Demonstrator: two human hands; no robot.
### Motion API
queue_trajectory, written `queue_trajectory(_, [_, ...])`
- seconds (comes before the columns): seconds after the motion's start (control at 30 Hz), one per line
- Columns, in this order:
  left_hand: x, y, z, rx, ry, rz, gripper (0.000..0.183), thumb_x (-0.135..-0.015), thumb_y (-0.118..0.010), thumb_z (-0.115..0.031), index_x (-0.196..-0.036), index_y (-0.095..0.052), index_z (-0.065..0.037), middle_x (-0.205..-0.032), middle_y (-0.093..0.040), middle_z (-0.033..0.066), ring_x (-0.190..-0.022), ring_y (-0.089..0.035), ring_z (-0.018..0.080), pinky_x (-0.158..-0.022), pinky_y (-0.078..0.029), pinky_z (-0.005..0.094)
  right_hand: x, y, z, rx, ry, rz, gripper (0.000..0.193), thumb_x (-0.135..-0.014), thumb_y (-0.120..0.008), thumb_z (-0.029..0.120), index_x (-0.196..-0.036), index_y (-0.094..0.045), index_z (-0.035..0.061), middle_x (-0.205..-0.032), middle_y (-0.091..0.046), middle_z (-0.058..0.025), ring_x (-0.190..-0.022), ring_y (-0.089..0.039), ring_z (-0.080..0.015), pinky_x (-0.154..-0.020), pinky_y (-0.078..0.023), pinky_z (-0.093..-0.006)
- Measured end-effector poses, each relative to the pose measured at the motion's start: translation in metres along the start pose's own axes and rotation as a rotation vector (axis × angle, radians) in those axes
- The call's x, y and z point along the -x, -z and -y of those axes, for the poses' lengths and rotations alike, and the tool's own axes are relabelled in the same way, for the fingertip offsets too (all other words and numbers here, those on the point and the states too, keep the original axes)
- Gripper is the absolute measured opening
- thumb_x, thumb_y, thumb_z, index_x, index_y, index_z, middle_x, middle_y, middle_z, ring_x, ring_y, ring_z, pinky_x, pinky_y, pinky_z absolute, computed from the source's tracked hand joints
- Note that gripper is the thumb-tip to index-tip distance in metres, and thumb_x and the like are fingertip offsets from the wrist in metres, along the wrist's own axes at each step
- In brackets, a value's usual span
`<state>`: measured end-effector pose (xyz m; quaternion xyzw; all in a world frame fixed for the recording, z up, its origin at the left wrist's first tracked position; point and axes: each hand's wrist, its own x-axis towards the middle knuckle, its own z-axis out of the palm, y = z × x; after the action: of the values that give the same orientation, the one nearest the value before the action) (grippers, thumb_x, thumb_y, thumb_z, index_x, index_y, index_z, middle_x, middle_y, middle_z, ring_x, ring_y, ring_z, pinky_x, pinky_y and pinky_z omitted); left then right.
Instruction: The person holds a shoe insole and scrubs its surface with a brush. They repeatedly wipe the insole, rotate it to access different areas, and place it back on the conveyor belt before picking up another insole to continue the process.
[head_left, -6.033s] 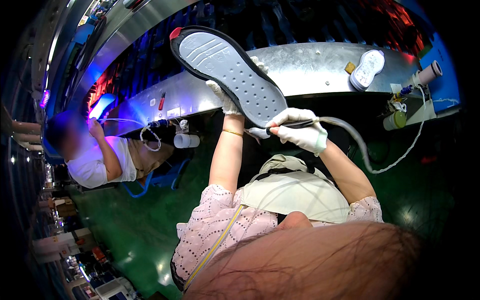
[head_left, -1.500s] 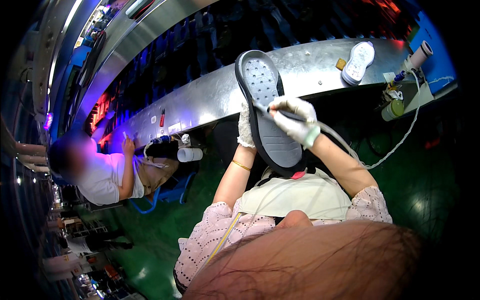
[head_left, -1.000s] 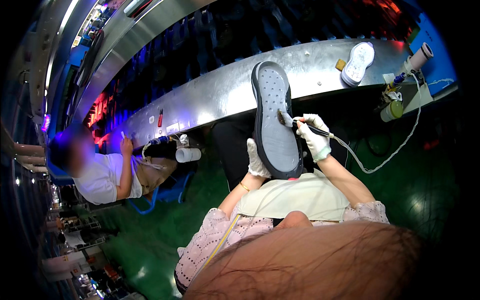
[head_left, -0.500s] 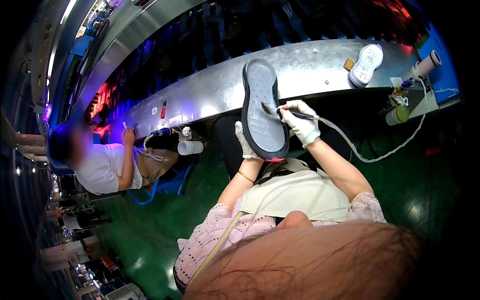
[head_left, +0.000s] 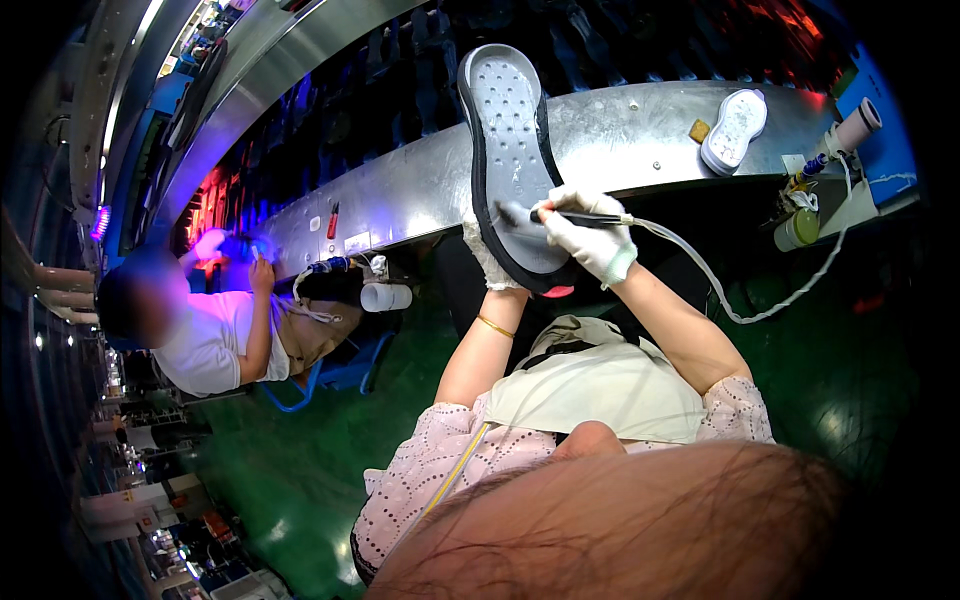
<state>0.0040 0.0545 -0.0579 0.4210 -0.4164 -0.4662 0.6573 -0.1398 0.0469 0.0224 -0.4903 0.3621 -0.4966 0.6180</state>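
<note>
A large shoe sole (head_left: 508,165), grey inside with a dark rim and a red patch at its near end, is held tilted before me. My left hand (head_left: 486,255), in a white glove, grips its left edge near the close end; most of those fingers are hidden beneath it. In my gloved right hand (head_left: 590,232) is a brush (head_left: 565,216) with a dark handle, pinched between the fingers. Its bristles touch the sole's inner face. From the handle's end a pale tube (head_left: 690,280) loops away to the right.
Along the far side runs a metal ledge (head_left: 620,125), bordering a dark conveyor. On it lie a white sole (head_left: 735,130), a yellowish block (head_left: 699,130) and a red-handled tool (head_left: 332,222). A white cup (head_left: 386,297) hangs at its front edge. A co-worker (head_left: 215,340) sits at left.
The sole has shifted up and left, its far end now over the conveyor. My right hand and the brush have moved left and slightly nearer across it.
</note>
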Motion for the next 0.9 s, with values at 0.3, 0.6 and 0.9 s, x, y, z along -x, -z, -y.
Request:
queue_trajectory(0.3, [-0.023, -0.008, -0.018, 0.668, 0.177, -0.008, 0.081, -0.081, -0.040, -0.073, -0.134, -0.043, -0.012, -0.131, -0.047, 0.0094, -0.115, -0.047, 0.0270, -0.102, -0.034, 0.0414, 0.007, 0.002, 0.006, 0.072, 0.093, 0.119, 0.010, -0.078, -0.068, 0.004, -0.087, -0.064, 0.0028, -0.082, -0.066, -0.0031, -0.076, -0.061, -0.0075, -0.072, -0.050, -0.0229])
queue_trajectory(0.6, [-0.029, -0.001, -0.019, 0.751, 0.196, 0.097, 0.082, -0.083, -0.039, -0.071, -0.139, -0.037, -0.012, -0.139, -0.042, 0.0094, -0.123, -0.041, 0.0266, -0.104, -0.033, 0.0418, 0.022, 0.001, 0.010, 0.157, 0.126, 0.224, 0.010, -0.080, -0.068, 0.003, -0.088, -0.061, 0.0023, -0.087, -0.065, -0.0041, -0.072, -0.060, -0.0072, -0.065, -0.050, -0.0220])
queue_trajectory(0.9, [-0.022, -0.010, -0.028, 0.872, 0.328, 0.078, 0.084, -0.084, -0.034, -0.072, -0.142, -0.033, -0.012, -0.144, -0.036, 0.0102, -0.127, -0.038, 0.0279, -0.108, -0.029, 0.0412, 0.008, 0.029, -0.014, 0.034, -0.025, -0.053, 0.007, -0.085, -0.065, 0.005, -0.092, -0.063, 0.0036, -0.087, -0.065, -0.0028, -0.065, -0.056, -0.0043, -0.060, -0.046, -0.0190])
